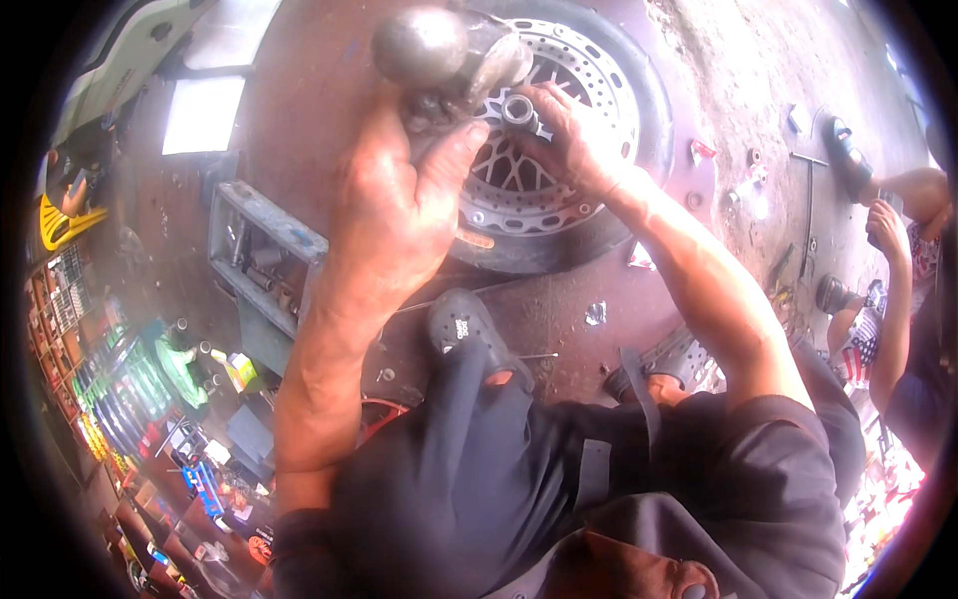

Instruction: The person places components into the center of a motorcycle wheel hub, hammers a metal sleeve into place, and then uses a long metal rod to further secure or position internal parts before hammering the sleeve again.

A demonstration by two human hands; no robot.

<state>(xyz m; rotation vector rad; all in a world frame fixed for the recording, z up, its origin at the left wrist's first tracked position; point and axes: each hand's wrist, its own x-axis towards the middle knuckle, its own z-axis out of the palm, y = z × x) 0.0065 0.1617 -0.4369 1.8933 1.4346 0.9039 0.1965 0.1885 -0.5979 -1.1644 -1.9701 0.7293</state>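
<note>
Metal collar (518, 110), pinched by our right grip (571, 145), sits over the spoked wheel (519, 172); our left grip (407, 190) clasps a round-headed tool (424, 45) that, slipping, could strike our other hand.

There are two hands at work, one left hand (399, 195) and one right hand (571, 145). I count one round-headed metal tool (429, 45), one metal ring (518, 110), one wheel (649, 160), one drilled disc (614, 150) facing up, one blue-grey tray (274, 222), one T-shaped tool (809, 200), and two clogs (469, 327). Several metal pieces (264, 258) fill the tray, too blurred to number exactly.
</note>
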